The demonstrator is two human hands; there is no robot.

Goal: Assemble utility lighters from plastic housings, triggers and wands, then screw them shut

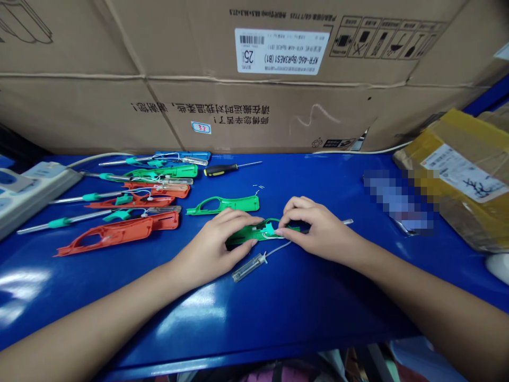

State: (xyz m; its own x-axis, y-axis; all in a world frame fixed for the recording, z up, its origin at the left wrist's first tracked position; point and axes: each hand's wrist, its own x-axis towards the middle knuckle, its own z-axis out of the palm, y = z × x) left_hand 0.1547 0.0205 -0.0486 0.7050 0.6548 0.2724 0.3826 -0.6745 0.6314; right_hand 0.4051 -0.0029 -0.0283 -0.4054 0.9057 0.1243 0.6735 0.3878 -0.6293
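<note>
A green lighter shell half (247, 234) lies open side up on the blue table, held at its left end between the thumb and fingers of my left hand (225, 239). Over its other end, my right hand (312, 225) pinches a small teal trigger (269, 229) set in the shell. Part of the shell and of a metal rod (348, 222) is hidden by my right hand. A clear fuel tank (248, 267) rests outside the shell, in front, with a thin white tube running from it. Behind my left hand lies another green shell half (238, 204).
Several partly assembled lighters with orange shells (115, 233), green and blue ones lie at left, near a white power strip (40, 185). A screwdriver (220, 170) lies behind. At right are a blurred flat object (397, 201) and a taped carton (457, 212). A large cardboard box (199, 63) stands behind.
</note>
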